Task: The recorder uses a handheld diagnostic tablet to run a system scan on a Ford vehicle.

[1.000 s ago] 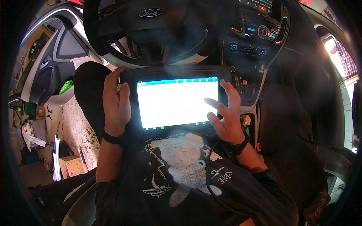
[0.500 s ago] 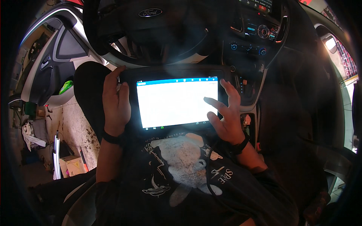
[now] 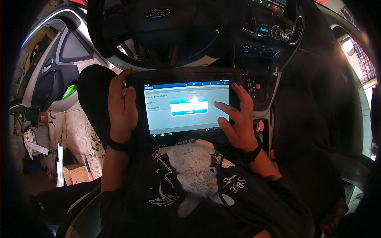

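Observation:
A black-cased tablet (image 3: 162,119) rests across my lap, its screen lit with a grey page and a small blue-and-white pop-up box in the middle. My left hand (image 3: 123,109) grips the tablet's left edge, thumb along the front of the casing. At the right side, my right hand (image 3: 241,125) has its fingers spread. Its index finger points over the right part of the screen, beside the pop-up; whether the tip touches the glass I cannot tell. Another finger lies near the tablet's upper right corner. Dark bands circle both wrists.
The steering wheel (image 3: 158,29) stands just beyond the tablet. To the right are the centre console controls (image 3: 262,50) and the gear lever (image 3: 258,86). At the left, the car door (image 3: 73,49) hangs open over a stained floor (image 3: 75,131) with a cardboard box (image 3: 75,174).
The tablet's screen has gone from a nearly blank white page to a dimmer grey page with a pop-up box. Both hands stay practically where they were.

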Action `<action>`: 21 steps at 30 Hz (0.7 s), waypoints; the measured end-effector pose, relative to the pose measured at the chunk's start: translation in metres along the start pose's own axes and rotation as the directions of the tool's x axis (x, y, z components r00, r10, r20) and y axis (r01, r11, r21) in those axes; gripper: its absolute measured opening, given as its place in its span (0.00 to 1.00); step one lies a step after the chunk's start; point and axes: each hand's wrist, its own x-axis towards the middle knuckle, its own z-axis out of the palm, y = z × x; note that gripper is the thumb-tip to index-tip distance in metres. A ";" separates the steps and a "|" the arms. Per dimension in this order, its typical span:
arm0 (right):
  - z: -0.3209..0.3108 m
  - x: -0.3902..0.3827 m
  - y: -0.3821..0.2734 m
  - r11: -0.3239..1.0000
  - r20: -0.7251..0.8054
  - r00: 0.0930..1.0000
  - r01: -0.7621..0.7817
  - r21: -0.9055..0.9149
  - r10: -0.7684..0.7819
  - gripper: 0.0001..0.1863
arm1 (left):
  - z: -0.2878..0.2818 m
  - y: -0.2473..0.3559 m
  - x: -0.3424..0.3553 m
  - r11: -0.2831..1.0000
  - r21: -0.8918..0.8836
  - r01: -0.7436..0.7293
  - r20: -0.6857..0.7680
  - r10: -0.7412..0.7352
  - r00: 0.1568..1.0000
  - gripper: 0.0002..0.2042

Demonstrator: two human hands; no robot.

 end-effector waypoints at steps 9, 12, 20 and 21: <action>0.001 -0.001 0.002 1.000 0.006 1.000 -0.004 -0.005 0.004 0.19 | 0.001 -0.002 -0.001 1.000 0.012 0.016 -0.009 -0.016 1.000 0.19; 0.003 -0.001 0.003 1.000 0.008 1.000 -0.003 -0.004 0.003 0.19 | 0.001 -0.004 -0.002 1.000 0.012 0.026 -0.003 -0.026 1.000 0.19; 0.003 -0.002 0.003 1.000 0.006 1.000 -0.015 -0.002 0.015 0.20 | 0.003 -0.007 -0.002 1.000 -0.026 -0.015 -0.008 0.015 1.000 0.19; 0.003 -0.002 0.003 1.000 0.009 1.000 -0.018 -0.004 0.018 0.20 | 0.002 -0.004 -0.001 1.000 -0.008 -0.006 -0.001 0.006 1.000 0.19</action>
